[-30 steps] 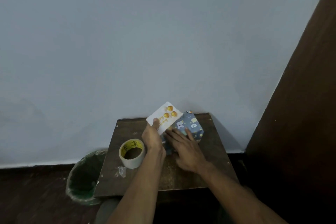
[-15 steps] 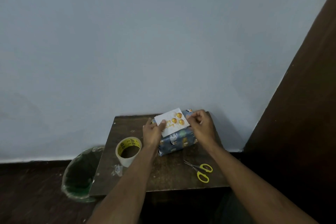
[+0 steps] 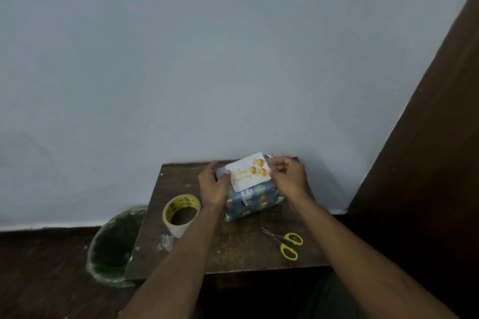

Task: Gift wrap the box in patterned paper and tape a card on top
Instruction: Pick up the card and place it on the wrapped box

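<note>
Since half a second ago, hardly anything has shifted — card and both hands stay on the wrapped box.

Card (image 3: 248, 172) lies flat on top of the box (image 3: 252, 199), its long axis running left to right across the lid, slightly tilted. Left hand (image 3: 213, 185) holds the box's left end, thumb pressing the card's left edge; right hand (image 3: 287, 176) pinches the card's right edge. Tape roll (image 3: 181, 211) stands on the worktop (image 3: 241, 246) just left of the box — nearer the left hand, which I judge should fetch it. Scissors (image 3: 285, 242) lie on the near side of the box, towards the right.
</note>
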